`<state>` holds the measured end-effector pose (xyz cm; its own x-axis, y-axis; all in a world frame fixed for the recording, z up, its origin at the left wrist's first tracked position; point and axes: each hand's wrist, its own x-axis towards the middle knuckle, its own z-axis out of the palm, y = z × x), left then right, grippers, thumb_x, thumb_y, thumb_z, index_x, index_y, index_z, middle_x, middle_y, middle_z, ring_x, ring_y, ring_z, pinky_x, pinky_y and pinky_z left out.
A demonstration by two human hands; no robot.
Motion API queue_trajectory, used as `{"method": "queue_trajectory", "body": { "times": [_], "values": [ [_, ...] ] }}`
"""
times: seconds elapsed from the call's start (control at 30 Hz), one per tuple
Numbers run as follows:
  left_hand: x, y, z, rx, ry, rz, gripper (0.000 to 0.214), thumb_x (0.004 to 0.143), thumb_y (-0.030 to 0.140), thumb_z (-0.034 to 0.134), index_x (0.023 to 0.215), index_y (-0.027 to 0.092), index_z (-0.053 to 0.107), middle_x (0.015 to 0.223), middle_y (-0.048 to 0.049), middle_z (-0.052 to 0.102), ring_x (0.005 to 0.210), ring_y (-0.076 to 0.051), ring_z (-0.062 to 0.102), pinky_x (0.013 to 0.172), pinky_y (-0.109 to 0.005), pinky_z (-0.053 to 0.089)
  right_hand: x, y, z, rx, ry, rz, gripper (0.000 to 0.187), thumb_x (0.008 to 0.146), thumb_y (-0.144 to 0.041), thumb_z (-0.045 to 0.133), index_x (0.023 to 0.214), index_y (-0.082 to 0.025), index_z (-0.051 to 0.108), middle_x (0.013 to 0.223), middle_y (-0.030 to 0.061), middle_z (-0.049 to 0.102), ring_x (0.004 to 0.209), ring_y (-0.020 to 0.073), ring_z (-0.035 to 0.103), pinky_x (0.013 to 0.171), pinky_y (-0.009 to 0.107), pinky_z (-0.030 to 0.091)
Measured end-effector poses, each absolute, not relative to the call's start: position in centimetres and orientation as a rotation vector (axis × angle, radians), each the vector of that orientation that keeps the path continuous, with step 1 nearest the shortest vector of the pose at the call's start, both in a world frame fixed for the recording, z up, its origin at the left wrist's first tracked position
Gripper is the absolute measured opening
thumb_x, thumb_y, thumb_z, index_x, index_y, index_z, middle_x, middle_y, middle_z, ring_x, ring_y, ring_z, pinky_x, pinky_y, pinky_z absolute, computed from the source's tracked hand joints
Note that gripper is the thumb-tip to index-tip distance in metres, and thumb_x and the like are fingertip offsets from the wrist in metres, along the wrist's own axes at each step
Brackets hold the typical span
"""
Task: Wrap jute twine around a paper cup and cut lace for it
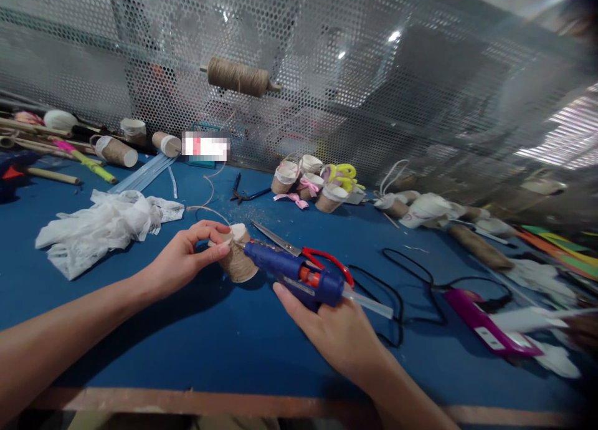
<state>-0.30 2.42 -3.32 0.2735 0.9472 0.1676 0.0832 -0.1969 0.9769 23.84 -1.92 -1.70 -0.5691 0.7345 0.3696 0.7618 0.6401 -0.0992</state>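
Simply a twine-brown, pale-rimmed cup [239,268]

with the near cup [239,269] on the table [224,355] as the clock's centre, the left hand [199,246] is at nine, at its rim, the fabric [107,227] farther out that way. between three and four lies the glue gun [280,265], in the right hand [343,330] at four; the power strip [476,318] is well beyond. the scissors [275,235] lie between two and three, the other cups [331,198] between one and two. the pliers [245,197] are at twelve, the spool [238,78] farther back before the panel [303,31].
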Motion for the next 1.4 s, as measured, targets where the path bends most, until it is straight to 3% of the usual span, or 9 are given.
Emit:
{"method": "queue_trajectory", "body": {
  "times": [0.1,0.23,0.4,0.53,0.7,1.1,1.4],
  "values": [
    [-0.4,2.4,-3.3,1.536,0.990,1.089,0.021,0.076,0.034,0.059,0.066,0.016,0.055,0.109,-0.0065,0.053,0.104,-0.023,0.051,0.096,-0.039,0.033,23.9,-1.9,-1.7,-1.196,-2.448,-0.022,0.027,0.082,-0.026,0.047,0.097,-0.025,0.070,0.086,0.0111,0.070,0.083,0.0304,0.065,0.077,0.048,0.049],
    [-0.5,2.5,-3.3,1.538,0.987,1.084,0.020,0.076,0.034,0.060,0.066,0.016,0.056,0.108,-0.0068,0.053,0.103,-0.023,0.051,0.096,-0.040,0.033,23.7,-1.8,-1.7,-1.194,-2.462,-0.209,0.028,0.083,-0.024,0.047,0.102,-0.025,0.069,0.092,0.0114,0.070,0.090,0.0317,0.063,0.078,0.048,0.049],
    [-0.4,2.7,-3.3,1.557,0.983,1.068,0.019,0.076,0.031,0.058,0.066,0.016,0.055,0.109,-0.0072,0.051,0.106,-0.022,0.049,0.098,-0.040,0.032,23.4,-2.0,-1.4,-0.996,-2.515,-0.433,0.034,0.087,-0.018,0.038,0.097,-0.023,0.070,0.081,0.0090,0.071,0.075,0.0241,0.066,0.070,0.038,0.052],
    [-0.5,2.7,-3.3,1.562,0.985,1.062,0.017,0.077,0.029,0.057,0.066,0.016,0.056,0.109,-0.0070,0.051,0.106,-0.022,0.049,0.099,-0.040,0.031,23.5,-1.9,-1.3,-1.188,-2.392,-0.229,0.028,0.086,-0.026,0.043,0.095,-0.023,0.069,0.072,0.0060,0.070,0.072,0.0220,0.065,0.069,0.034,0.052],
    [-0.6,2.7,-3.3,1.580,0.983,1.051,0.016,0.077,0.029,0.057,0.068,0.016,0.056,0.110,-0.0074,0.051,0.108,-0.021,0.049,0.099,-0.039,0.030,23.4,-2.1,-1.3,-1.324,-2.311,0.053,0.029,0.086,-0.034,0.043,0.091,-0.021,0.068,0.053,0.0035,0.062,0.053,0.0186,0.061,0.054,0.029,0.050],
    [-1.1,3.1,-3.5,1.634,0.952,1.014,0.017,0.079,0.031,0.057,0.069,0.017,0.055,0.114,-0.0066,0.051,0.110,-0.022,0.049,0.099,-0.038,0.031,23.1,-2.0,-0.4,-1.501,-2.119,0.355,0.033,0.085,-0.039,0.045,0.071,-0.019,0.066,0.042,-0.0004,0.053,0.038,0.0126,0.050,0.041,0.024,0.042],
    [-1.1,3.1,-3.4,1.643,0.964,0.999,0.018,0.079,0.032,0.056,0.070,0.016,0.056,0.117,-0.0079,0.050,0.110,-0.022,0.049,0.100,-0.038,0.031,22.4,-2.7,-0.7,-1.486,-2.052,0.449,0.026,0.083,-0.039,0.048,0.083,-0.021,0.066,0.043,-0.0017,0.053,0.038,0.0140,0.051,0.039,0.024,0.041]
  ]
}}
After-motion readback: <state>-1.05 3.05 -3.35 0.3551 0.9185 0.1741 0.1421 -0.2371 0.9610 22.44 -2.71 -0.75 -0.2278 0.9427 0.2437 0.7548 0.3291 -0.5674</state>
